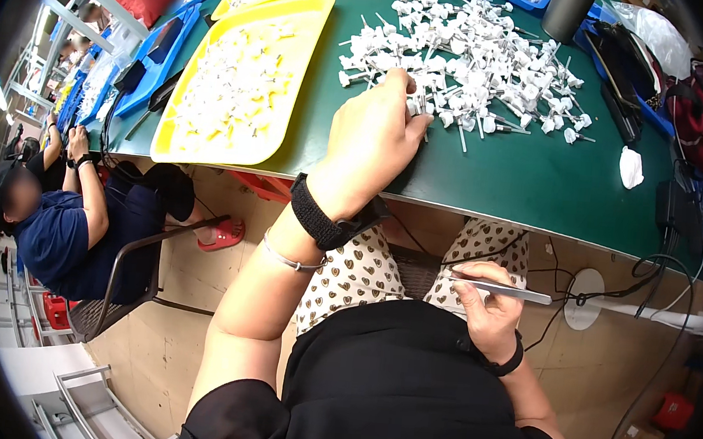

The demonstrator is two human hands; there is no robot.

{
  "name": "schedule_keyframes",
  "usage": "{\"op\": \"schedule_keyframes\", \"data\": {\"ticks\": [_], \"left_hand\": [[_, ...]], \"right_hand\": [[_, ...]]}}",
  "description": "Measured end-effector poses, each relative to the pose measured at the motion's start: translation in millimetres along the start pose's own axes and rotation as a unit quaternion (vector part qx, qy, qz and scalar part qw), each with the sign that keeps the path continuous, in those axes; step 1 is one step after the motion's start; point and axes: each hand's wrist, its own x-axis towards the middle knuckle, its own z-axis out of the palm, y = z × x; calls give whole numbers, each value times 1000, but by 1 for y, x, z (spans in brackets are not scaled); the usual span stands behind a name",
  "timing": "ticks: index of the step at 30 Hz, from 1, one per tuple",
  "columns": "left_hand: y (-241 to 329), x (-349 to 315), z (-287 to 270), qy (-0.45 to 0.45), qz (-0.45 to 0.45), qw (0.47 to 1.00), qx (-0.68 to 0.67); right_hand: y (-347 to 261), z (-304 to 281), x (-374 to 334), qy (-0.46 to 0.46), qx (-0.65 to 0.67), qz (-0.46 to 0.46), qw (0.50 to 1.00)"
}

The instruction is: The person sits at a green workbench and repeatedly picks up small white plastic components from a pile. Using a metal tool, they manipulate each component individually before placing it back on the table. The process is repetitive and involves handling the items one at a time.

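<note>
Presently the left hand (pixel 372 134) rests at the near edge of a heap of small white plastic parts (pixel 471 60) on the green table (pixel 528 180), its fingers curled down onto the pieces at the heap's seven o'clock side; whether it has closed on one cannot be told, as the fingertips are hidden. The parts look light, stiff and smooth, each a stubby white body with a thin stem sticking out. Judged from that shape, the body is the safer place to pinch; the stems look thin enough to bend or snag on neighbours in the pile. The right hand (pixel 489 309) sits low over the lap, at five o'clock from the heap and well apart from it, closed around a slim metal tool, likely tweezers (pixel 503 290), lying level across its fingers. At nine o'clock from the heap is a yellow tray (pixel 309 18) spread with more pale pieces, with blue trays (pixel 153 59) beyond it. A dark cylinder (pixel 568 12) stands at one o'clock. A seated co-worker's blue sleeve (pixel 53 237) shows far left
</note>
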Motion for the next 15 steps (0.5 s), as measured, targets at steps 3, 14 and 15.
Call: {"op": "schedule_keyframes", "data": {"ticks": [3,14,15], "left_hand": [[-4,3,1,9,-2,999,39],[-1,-7,8,37,98,994,-36],[0,-8,8,27,100,994,-42]], "right_hand": [[-1,-1,1,-7,-11,-10,1000],[0,-1,-2,-9,-1,4,1000],[-1,-1,-2,-10,-3,3,1000]]}}
